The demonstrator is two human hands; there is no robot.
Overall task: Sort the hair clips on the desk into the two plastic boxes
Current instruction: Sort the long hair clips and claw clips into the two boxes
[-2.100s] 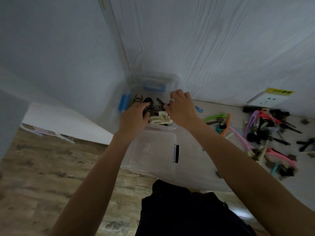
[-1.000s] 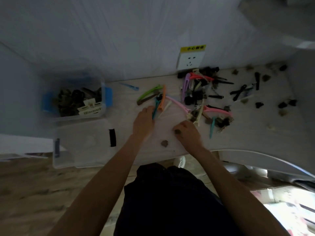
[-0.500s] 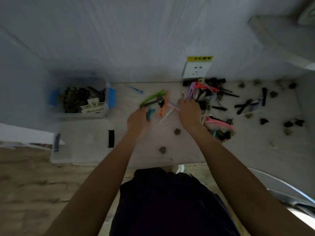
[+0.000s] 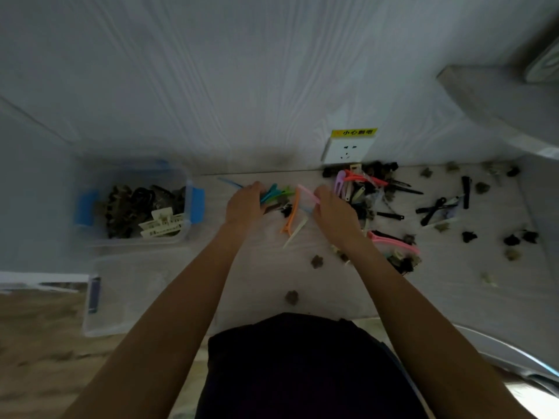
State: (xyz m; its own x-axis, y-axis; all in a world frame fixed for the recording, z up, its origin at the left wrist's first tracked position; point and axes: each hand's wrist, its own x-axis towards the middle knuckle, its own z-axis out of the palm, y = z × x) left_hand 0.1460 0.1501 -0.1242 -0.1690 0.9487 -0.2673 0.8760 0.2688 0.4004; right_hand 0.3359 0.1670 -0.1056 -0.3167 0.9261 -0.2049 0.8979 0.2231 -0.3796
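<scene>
Pale desk (image 4: 363,285), yellow-labelled socket (image 4: 348,149) at one o'clock, writing unreadable, left hand (image 4: 245,204) gripping teal clip (image 4: 269,193), right hand (image 4: 332,211) pinching pink clip (image 4: 307,193).

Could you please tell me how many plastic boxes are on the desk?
2: far box at the left, holding dark claw clips; near box just in front of it, apparently empty.

Domestic room, likely bedroom or study corner. Pale wood-grain counter (image 4: 332,297) set against matching wood-grain wall panel (image 4: 242,86). Wall socket (image 4: 348,151) with yellow warning sticker at centre right of frame. Wood-look floor (image 4: 39,343) at lower left. Clear plastic storage boxes (image 4: 187,207) at left; hair clips (image 4: 363,189) scattered at right.
</scene>
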